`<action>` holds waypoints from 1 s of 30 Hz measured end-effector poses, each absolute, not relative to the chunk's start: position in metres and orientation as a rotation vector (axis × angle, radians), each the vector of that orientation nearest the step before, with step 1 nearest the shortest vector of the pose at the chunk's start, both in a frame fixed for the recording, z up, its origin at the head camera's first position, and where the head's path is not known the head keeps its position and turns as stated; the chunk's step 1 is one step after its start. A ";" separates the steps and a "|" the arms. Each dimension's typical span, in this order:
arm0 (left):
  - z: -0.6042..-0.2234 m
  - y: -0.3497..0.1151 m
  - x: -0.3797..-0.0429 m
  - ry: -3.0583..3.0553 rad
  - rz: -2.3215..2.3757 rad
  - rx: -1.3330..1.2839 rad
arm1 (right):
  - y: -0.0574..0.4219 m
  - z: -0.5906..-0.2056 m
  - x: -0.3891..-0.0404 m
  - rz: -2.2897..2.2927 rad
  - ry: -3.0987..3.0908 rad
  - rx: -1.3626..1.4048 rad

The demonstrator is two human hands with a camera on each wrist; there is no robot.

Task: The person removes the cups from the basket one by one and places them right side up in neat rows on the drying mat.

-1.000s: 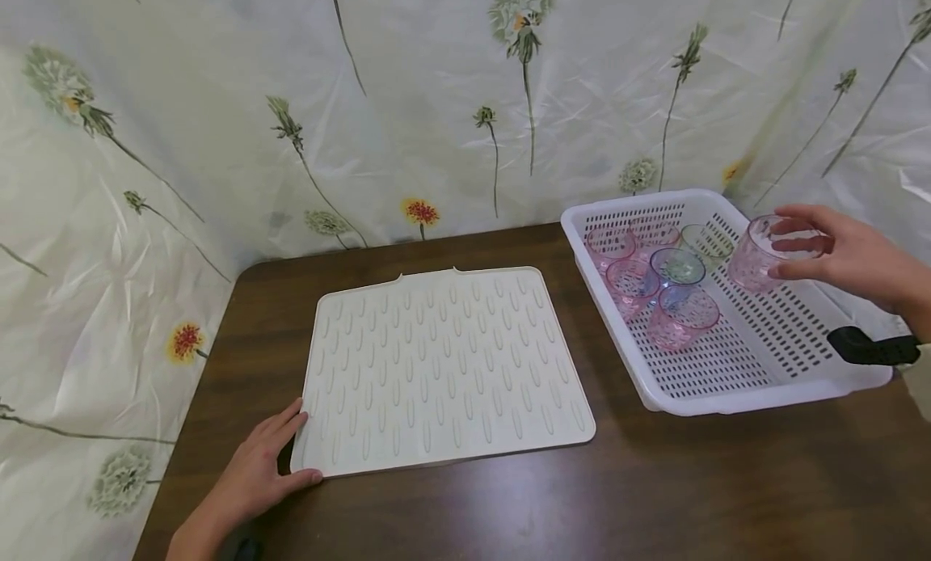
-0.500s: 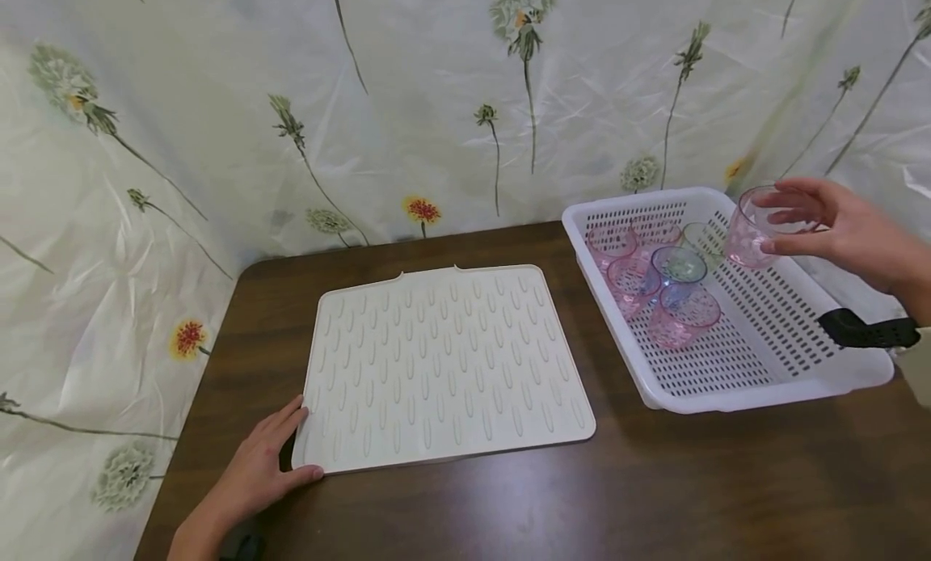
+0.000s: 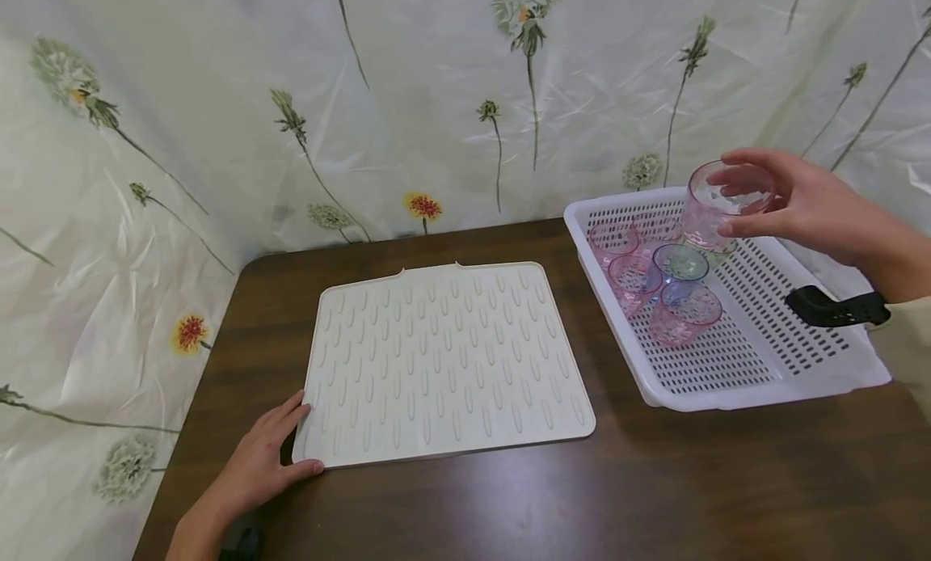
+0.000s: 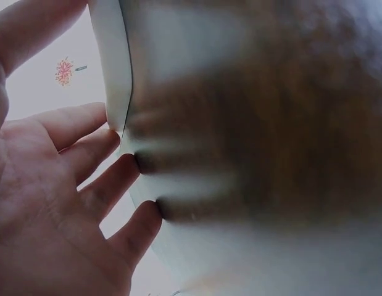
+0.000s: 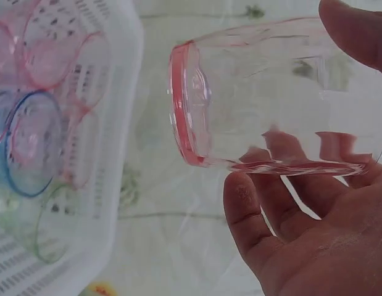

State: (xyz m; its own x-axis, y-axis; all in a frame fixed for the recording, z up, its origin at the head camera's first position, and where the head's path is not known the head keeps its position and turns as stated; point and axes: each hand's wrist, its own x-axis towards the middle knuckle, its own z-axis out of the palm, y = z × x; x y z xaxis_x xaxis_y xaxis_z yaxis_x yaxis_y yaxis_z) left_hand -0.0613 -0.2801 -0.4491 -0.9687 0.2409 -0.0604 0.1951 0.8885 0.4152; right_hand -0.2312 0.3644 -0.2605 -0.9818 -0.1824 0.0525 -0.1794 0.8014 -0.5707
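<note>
My right hand (image 3: 807,201) holds a clear pink glass (image 3: 701,221) above the far part of a white perforated basket (image 3: 771,399). In the right wrist view, the thumb and fingers lie on opposite sides of this glass (image 5: 271,98). Several pink glasses (image 3: 685,318) and a blue-rimmed glass (image 3: 680,263) stand close together in the basket's left half. A greenish glass (image 5: 39,228) beside them shows in the right wrist view. My left hand (image 3: 254,464) touches the near left corner of a white ridged mat (image 3: 444,367), fingers spread and thumb along the front edge.
The mat lies flat on a dark wooden table (image 3: 524,504), left of the basket. Behind the table hangs a pale sheet (image 3: 436,100) printed with dandelions. A black strap (image 3: 836,309) circles the right wrist.
The right hand has lifted the pink glass and carried it leftward over the other glasses. The left hand stays at the mat's corner.
</note>
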 end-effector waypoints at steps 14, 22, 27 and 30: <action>-0.448 -0.282 -0.061 2.954 0.643 0.353 | 0.270 -0.233 -0.234 -0.891 2.856 -0.636; -0.450 -0.283 -0.065 2.937 0.646 0.344 | 0.237 -0.232 -0.236 -0.884 2.793 -0.757; -0.450 -0.283 -0.065 2.936 0.640 0.329 | 0.223 -0.232 -0.237 -0.872 2.780 -0.812; -0.449 -0.283 -0.064 2.934 0.641 0.326 | 0.216 -0.235 -0.239 -0.873 2.774 -0.832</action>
State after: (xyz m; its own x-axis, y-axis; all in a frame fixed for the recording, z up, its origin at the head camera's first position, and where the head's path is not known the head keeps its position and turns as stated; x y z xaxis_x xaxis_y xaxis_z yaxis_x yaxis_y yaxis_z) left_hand -0.0640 -0.2832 -0.4493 -0.9694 0.2347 -0.0712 0.1836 0.8869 0.4239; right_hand -0.2386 0.2162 -0.2347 -0.8423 -0.5366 0.0512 -0.4692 0.6832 -0.5595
